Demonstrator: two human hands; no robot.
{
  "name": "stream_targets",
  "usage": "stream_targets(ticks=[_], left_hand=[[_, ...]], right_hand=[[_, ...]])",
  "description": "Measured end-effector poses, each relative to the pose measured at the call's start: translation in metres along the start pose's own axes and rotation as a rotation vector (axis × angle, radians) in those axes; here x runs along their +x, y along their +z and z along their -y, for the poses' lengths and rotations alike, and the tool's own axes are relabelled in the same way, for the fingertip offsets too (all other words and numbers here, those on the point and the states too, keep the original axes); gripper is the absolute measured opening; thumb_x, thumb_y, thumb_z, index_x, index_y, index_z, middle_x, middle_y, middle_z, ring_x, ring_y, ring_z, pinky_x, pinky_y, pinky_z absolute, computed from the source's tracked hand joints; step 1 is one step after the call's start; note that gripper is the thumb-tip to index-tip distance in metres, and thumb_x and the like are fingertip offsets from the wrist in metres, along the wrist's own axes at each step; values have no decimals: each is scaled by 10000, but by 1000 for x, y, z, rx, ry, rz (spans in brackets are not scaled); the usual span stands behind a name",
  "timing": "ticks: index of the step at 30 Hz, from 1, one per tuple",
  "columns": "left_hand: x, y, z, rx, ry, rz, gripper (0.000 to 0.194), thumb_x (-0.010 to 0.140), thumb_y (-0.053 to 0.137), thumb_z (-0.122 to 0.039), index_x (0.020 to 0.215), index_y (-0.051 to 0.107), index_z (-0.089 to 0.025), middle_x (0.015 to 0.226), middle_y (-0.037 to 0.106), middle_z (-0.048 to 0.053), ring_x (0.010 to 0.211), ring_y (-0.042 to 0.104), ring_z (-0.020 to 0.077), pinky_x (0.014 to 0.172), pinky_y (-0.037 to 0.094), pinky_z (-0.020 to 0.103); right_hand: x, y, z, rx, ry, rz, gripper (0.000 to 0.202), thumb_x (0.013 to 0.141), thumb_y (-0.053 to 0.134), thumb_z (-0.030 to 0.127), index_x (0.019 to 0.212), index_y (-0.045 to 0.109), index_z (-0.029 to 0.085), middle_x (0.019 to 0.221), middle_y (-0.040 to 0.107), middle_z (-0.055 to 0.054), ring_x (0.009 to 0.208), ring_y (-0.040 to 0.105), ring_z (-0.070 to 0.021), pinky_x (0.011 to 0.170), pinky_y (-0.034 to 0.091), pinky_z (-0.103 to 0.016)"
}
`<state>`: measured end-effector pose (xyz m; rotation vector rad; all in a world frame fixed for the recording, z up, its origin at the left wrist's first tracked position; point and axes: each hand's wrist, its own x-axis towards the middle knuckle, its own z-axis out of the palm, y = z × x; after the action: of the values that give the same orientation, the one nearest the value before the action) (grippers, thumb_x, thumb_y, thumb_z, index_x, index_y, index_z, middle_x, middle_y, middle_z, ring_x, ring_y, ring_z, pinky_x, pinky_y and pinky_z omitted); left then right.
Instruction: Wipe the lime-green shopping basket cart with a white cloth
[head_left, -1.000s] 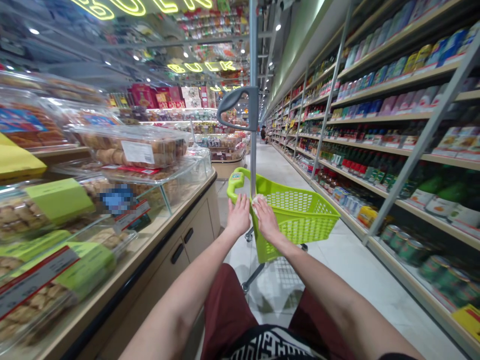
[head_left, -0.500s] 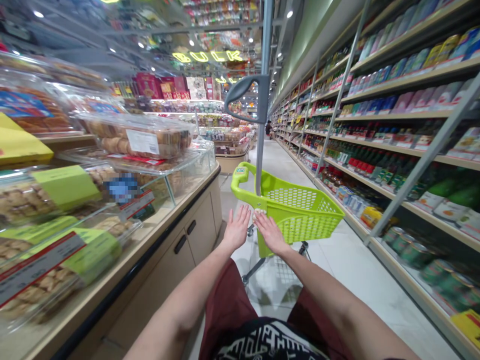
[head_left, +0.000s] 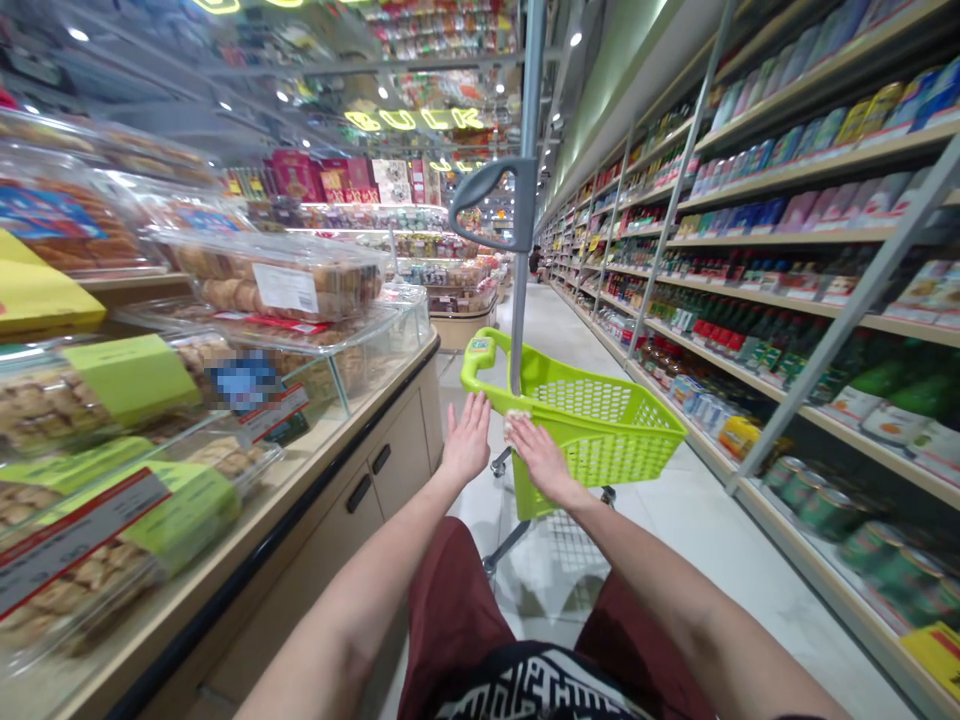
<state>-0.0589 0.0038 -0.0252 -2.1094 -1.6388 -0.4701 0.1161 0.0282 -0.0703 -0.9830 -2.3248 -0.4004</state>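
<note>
A lime-green wheeled shopping basket (head_left: 600, 425) stands in the aisle just ahead of me, with a grey pole and loop handle (head_left: 517, 205) rising from its near rim. My left hand (head_left: 466, 440) is flat with fingers spread, at the basket's near-left corner below the green grip. My right hand (head_left: 538, 458) lies on the near rim and presses a small white wipe (head_left: 516, 418) against it under the fingertips. The basket looks to hold nothing.
A glass-topped wooden display counter (head_left: 352, 450) with clear packs of biscuits (head_left: 277, 285) runs along my left. Shelves of bottles, cartons and cans (head_left: 787, 300) line the right. The tiled aisle (head_left: 547, 320) stretches ahead, where a person (head_left: 534, 262) stands far off.
The basket rolled slightly away and both hands came off its rim half a second ago. Now the hands are back at the near rim, the right one pressing the white wipe on it.
</note>
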Motion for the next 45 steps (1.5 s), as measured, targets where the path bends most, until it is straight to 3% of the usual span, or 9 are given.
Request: stream_targets(ticks=[4,11,19,27,31,36,38,40,45], left_hand=[[19,-8,11,4,-39,-25,734,676,423,-157,1365,186,-70,1457,103,107,1345,21,231,1063,64,531],[49,-22,17,-34,-30,19,591,787,427,-346,1327,297,-141,1431,234,102,1328,145,245,1057,92,539],[46,-25,10,-61,-67,-21,456,793,443,-284,1236,403,-183,1318,424,98,1278,275,228,1062,120,527],[37,-27,-3,-60,-108,-56,505,781,459,-323,1249,391,-146,1317,416,123,1280,260,256,1047,163,532],[32,-27,-9,-48,-74,-114,530,785,460,-383,1251,395,-140,1289,441,124,1261,287,266,1049,169,519],[33,-29,-13,-56,-11,-137,540,795,436,-425,1257,396,-148,1254,483,115,1227,343,254,1063,115,525],[35,-28,-14,-67,-15,-144,569,805,409,-432,1290,355,-140,1336,403,114,1273,279,248,1065,104,527],[37,-28,-14,-75,-25,-150,605,808,390,-444,1319,310,-128,1402,301,109,1312,197,244,1062,103,533],[40,-31,-7,-72,-59,-161,631,810,367,-450,1338,276,-117,1432,224,103,1331,137,234,1060,97,538]], right_hand=[[-9,2,-4,31,39,-43,477,832,330,73,1293,395,173,1350,388,-97,1297,235,-203,993,312,-448],[45,-30,-17,86,231,-358,490,824,330,106,1311,368,150,1381,330,-110,1305,205,-217,1048,235,-456],[15,6,-15,21,133,-221,536,825,319,57,1346,291,179,1414,275,-79,1322,152,-160,1033,271,-399],[13,-6,-26,14,43,-200,525,814,315,47,1313,357,205,1391,322,-75,1311,196,-176,1007,317,-438],[43,-43,-22,59,84,-434,553,808,297,61,1348,296,182,1366,357,-94,1294,245,-190,1014,331,-432],[121,-134,-20,-33,15,-668,520,841,300,101,1355,283,170,1404,289,-85,1318,173,-205,1058,243,-443],[141,-156,-25,-114,-18,-648,486,853,310,108,1334,323,176,1397,307,-83,1321,157,-200,1059,218,-454],[143,-158,-29,-194,-80,-568,460,855,317,95,1303,371,181,1381,341,-83,1322,153,-188,1052,218,-457],[99,-115,-29,-333,-275,-241,434,837,352,65,1249,446,164,1352,384,-88,1310,198,-199,1024,258,-455]])
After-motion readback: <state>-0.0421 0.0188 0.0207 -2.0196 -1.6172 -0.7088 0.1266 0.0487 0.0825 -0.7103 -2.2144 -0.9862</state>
